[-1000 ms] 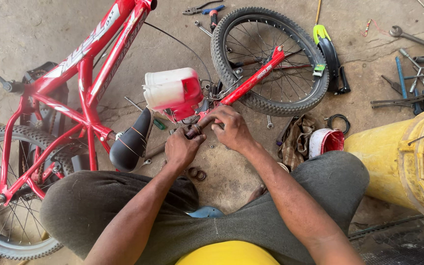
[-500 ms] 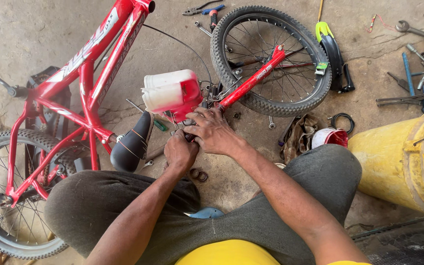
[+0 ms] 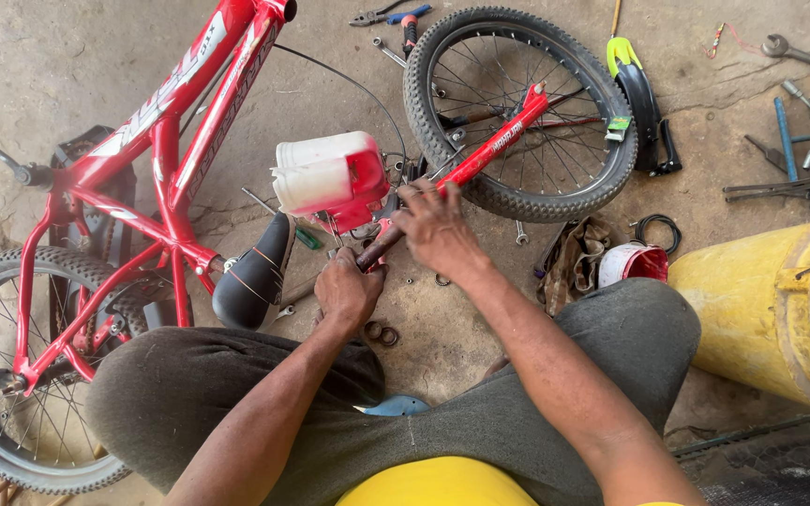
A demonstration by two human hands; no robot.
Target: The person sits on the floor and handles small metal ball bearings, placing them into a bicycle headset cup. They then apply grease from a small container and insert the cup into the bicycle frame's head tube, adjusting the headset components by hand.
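Hands meet low over a red bicycle fork (image 3: 494, 145) in the head view. The left hand (image 3: 349, 290) is curled shut round the dark lower end of the fork's tube (image 3: 377, 248), fingers pressed together with the knuckles up. The right hand (image 3: 438, 230) lies just beyond it along the same tube, fingers bent and close together over the part where the tube meets the red blades; whether their tips pinch anything underneath cannot be told.

Just beyond the left fingers, touching or nearly so, a red-and-white plastic box (image 3: 328, 178) hides the top of the joint. Beyond the right fingertips the fork runs up across a loose spoked wheel (image 3: 517, 112) lying flat on the concrete. A black saddle (image 3: 253, 276) stands beside the left hand on its outer side, and past it lies the red bicycle frame (image 3: 161, 141) with its rear wheel (image 3: 21, 375). Small rings (image 3: 382, 333) lie on the floor just under the left wrist.

On the right hand's outer side sit a crumpled rag (image 3: 574, 262), a red-and-white tub (image 3: 632, 264) and a yellow drum (image 3: 771, 300). Well past the fingers lie a black mudguard (image 3: 644, 103), wrenches (image 3: 799, 122) and pliers (image 3: 377, 14).
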